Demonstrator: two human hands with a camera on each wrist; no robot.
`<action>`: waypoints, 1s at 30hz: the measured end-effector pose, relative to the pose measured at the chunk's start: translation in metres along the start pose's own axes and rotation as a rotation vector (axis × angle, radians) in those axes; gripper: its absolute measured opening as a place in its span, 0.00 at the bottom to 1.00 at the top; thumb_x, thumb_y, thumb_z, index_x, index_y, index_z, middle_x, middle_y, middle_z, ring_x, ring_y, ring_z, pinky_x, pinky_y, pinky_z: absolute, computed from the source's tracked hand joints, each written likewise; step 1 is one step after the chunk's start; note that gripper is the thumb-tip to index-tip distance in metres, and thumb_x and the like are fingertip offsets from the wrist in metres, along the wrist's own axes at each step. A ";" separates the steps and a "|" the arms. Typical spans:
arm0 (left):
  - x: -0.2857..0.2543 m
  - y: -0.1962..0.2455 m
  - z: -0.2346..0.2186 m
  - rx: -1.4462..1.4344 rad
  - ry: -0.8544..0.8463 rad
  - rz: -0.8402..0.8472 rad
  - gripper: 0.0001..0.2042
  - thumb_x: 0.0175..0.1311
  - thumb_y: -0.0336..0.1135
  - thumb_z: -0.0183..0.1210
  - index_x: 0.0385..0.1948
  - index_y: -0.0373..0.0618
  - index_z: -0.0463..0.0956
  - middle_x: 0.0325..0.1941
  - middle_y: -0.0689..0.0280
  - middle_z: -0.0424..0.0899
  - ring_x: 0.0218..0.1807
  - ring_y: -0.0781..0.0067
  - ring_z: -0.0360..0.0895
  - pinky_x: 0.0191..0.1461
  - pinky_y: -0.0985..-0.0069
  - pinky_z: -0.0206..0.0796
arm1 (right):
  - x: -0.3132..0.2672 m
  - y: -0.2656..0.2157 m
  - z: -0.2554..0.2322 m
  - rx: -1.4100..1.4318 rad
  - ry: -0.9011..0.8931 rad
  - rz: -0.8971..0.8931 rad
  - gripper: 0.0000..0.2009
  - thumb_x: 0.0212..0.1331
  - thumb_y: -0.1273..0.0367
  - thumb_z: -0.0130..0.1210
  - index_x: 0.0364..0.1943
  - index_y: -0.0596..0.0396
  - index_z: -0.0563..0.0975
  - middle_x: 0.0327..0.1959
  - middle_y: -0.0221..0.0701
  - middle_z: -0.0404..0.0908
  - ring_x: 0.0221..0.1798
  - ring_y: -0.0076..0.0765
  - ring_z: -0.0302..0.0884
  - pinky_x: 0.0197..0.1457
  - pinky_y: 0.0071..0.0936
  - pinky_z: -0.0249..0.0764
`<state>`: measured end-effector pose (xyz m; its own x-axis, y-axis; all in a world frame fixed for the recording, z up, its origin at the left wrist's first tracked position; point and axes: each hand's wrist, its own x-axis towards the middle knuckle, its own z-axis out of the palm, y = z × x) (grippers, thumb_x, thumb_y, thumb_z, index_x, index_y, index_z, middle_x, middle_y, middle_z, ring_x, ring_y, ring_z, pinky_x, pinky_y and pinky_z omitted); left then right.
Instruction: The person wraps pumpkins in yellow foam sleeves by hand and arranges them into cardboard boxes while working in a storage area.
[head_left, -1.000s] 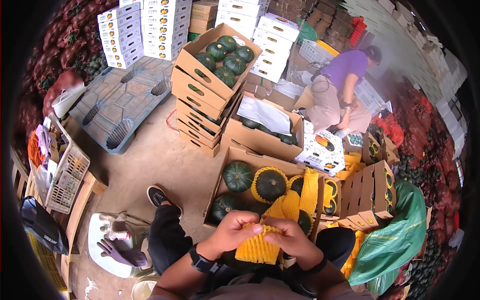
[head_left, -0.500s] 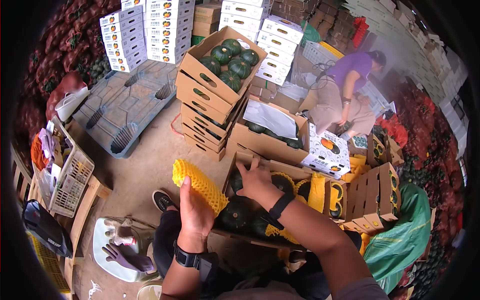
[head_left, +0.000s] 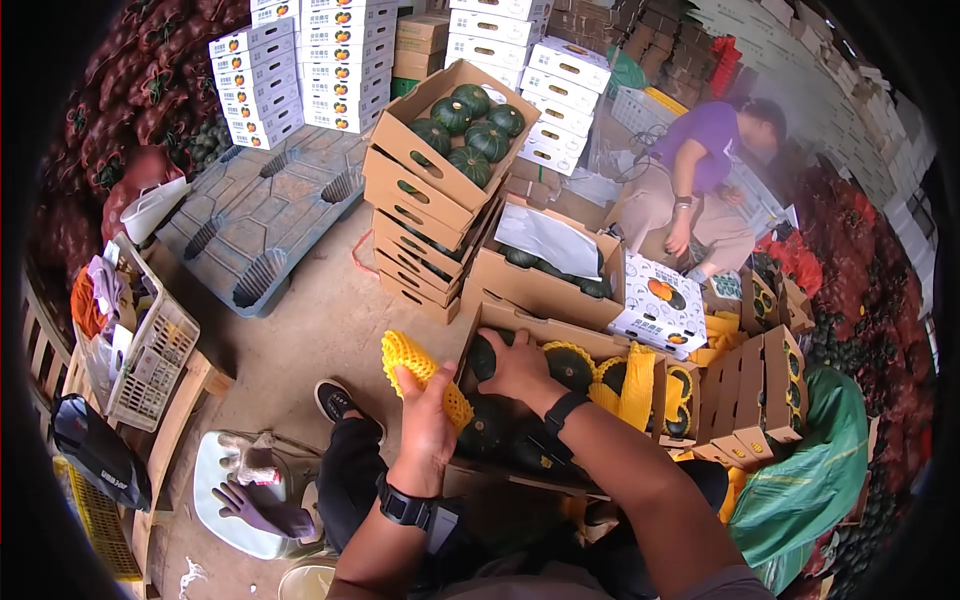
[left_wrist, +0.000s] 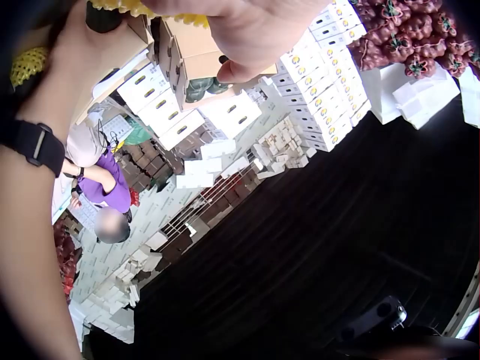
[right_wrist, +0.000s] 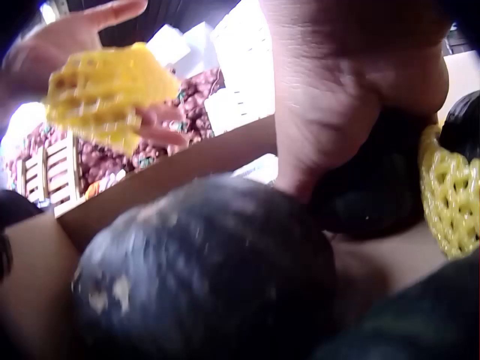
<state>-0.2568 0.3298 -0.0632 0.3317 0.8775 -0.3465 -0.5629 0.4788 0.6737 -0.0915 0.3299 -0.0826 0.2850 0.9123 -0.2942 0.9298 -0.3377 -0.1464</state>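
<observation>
My left hand (head_left: 428,430) holds a yellow foam net sleeve (head_left: 403,358) beside the left end of an open cardboard box (head_left: 560,328). The sleeve is a textured tube, tilted, with thumb and fingers along its sides. Inside that box, my right hand (head_left: 520,370) grips a dark green pumpkin (head_left: 481,356) in the far left corner, fingers spread over its top. From the right wrist, this pumpkin (right_wrist: 371,184) shows partly under the palm. A bare pumpkin (right_wrist: 202,262) sits nearer, and a netted pumpkin (head_left: 569,368) lies right of the hand.
A stack of open boxes (head_left: 420,200) with pumpkins on top stands ahead. Behind the work box is another box (head_left: 545,285) with paper over pumpkins. A stool (head_left: 235,530) holds gloves on the left. A person in purple (head_left: 695,160) squats at the far right.
Both hands held the yellow sleeve over the lap at first. The right hand let go, reached into the box and now grips a pumpkin. The left hand carried the sleeve left, then slightly back toward the box.
</observation>
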 end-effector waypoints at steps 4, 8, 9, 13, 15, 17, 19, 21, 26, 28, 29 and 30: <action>-0.015 0.001 0.010 0.127 -0.108 -0.058 0.36 0.55 0.29 0.64 0.62 0.53 0.50 0.55 0.62 0.64 0.53 0.67 0.69 0.52 0.67 0.67 | -0.045 -0.001 -0.025 0.719 0.351 -0.228 0.38 0.56 0.51 0.56 0.69 0.42 0.52 0.61 0.54 0.57 0.65 0.51 0.59 0.63 0.39 0.63; -0.023 -0.004 0.019 0.141 -0.299 0.355 0.34 0.54 0.27 0.64 0.62 0.46 0.54 0.60 0.60 0.65 0.61 0.69 0.66 0.60 0.70 0.64 | -0.127 -0.005 -0.057 1.255 0.350 -0.321 0.27 0.71 0.54 0.35 0.67 0.56 0.57 0.63 0.38 0.58 0.63 0.37 0.60 0.63 0.34 0.61; -0.030 0.002 0.022 -0.003 -0.376 0.292 0.34 0.54 0.28 0.64 0.62 0.46 0.53 0.60 0.60 0.66 0.61 0.68 0.66 0.61 0.68 0.64 | -0.129 0.005 -0.048 1.524 0.336 -0.229 0.25 0.70 0.55 0.38 0.64 0.56 0.61 0.59 0.36 0.64 0.62 0.35 0.62 0.62 0.35 0.63; -0.048 -0.005 0.016 -0.509 -0.652 -0.157 0.37 0.56 0.31 0.62 0.66 0.46 0.50 0.62 0.60 0.66 0.63 0.62 0.67 0.64 0.61 0.61 | -0.114 0.021 0.003 1.747 -0.203 -0.196 0.23 0.68 0.59 0.44 0.62 0.56 0.64 0.56 0.33 0.70 0.59 0.30 0.67 0.62 0.31 0.63; -0.046 -0.010 0.006 -0.516 -0.732 -0.263 0.37 0.56 0.33 0.62 0.66 0.45 0.49 0.63 0.60 0.65 0.65 0.61 0.64 0.65 0.60 0.60 | -0.118 0.020 0.001 1.915 -0.474 -0.314 0.23 0.66 0.64 0.48 0.63 0.57 0.62 0.57 0.33 0.70 0.59 0.28 0.68 0.63 0.29 0.63; -0.043 -0.009 0.000 -0.550 -0.795 -0.371 0.36 0.56 0.30 0.61 0.66 0.45 0.50 0.63 0.60 0.65 0.65 0.63 0.64 0.65 0.61 0.60 | -0.116 0.026 -0.019 2.258 -0.625 -0.479 0.25 0.63 0.69 0.51 0.64 0.57 0.61 0.58 0.33 0.70 0.59 0.28 0.68 0.63 0.29 0.63; -0.051 -0.001 0.011 -0.359 -0.672 -0.305 0.35 0.55 0.26 0.61 0.65 0.45 0.52 0.62 0.61 0.67 0.63 0.65 0.67 0.65 0.65 0.61 | -0.114 0.029 -0.037 2.219 -0.272 -0.275 0.16 0.59 0.77 0.51 0.52 0.55 0.67 0.47 0.30 0.72 0.49 0.26 0.71 0.54 0.25 0.68; -0.054 -0.001 0.023 -0.210 -0.568 -0.231 0.34 0.55 0.22 0.61 0.64 0.45 0.54 0.60 0.62 0.68 0.61 0.66 0.69 0.64 0.68 0.61 | -0.108 0.033 -0.042 2.071 0.203 -0.204 0.11 0.56 0.80 0.52 0.42 0.54 0.70 0.38 0.27 0.71 0.41 0.25 0.71 0.46 0.23 0.69; -0.053 -0.010 0.038 0.099 -0.468 0.113 0.34 0.53 0.19 0.62 0.63 0.42 0.55 0.58 0.63 0.69 0.59 0.71 0.69 0.63 0.73 0.62 | -0.101 0.039 -0.046 0.966 0.961 -0.234 0.12 0.44 0.85 0.53 0.29 0.55 0.67 0.28 0.26 0.63 0.30 0.23 0.61 0.35 0.19 0.62; -0.054 -0.015 0.038 0.188 -0.397 0.221 0.35 0.53 0.19 0.62 0.63 0.41 0.54 0.58 0.62 0.68 0.58 0.71 0.69 0.63 0.73 0.62 | -0.103 0.038 -0.039 0.990 0.986 -0.184 0.12 0.42 0.85 0.53 0.30 0.55 0.68 0.28 0.28 0.64 0.30 0.24 0.62 0.36 0.19 0.62; -0.051 -0.019 0.036 0.198 -0.348 0.241 0.35 0.53 0.19 0.63 0.64 0.41 0.53 0.58 0.62 0.68 0.58 0.71 0.69 0.63 0.73 0.61 | -0.105 0.038 -0.035 1.028 0.974 -0.146 0.12 0.42 0.84 0.53 0.31 0.56 0.69 0.29 0.29 0.66 0.31 0.25 0.63 0.37 0.20 0.64; -0.049 -0.022 0.035 0.208 -0.299 0.262 0.36 0.53 0.19 0.63 0.64 0.41 0.53 0.59 0.61 0.67 0.58 0.71 0.68 0.63 0.73 0.61 | -0.106 0.037 -0.034 1.065 0.962 -0.110 0.13 0.43 0.84 0.53 0.33 0.56 0.70 0.30 0.29 0.67 0.32 0.27 0.65 0.38 0.21 0.65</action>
<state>-0.2342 0.2750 -0.0378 0.4202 0.9067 0.0367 -0.5027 0.1989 0.8413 -0.0792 0.2288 -0.0248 0.6679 0.5988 0.4419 0.4664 0.1259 -0.8755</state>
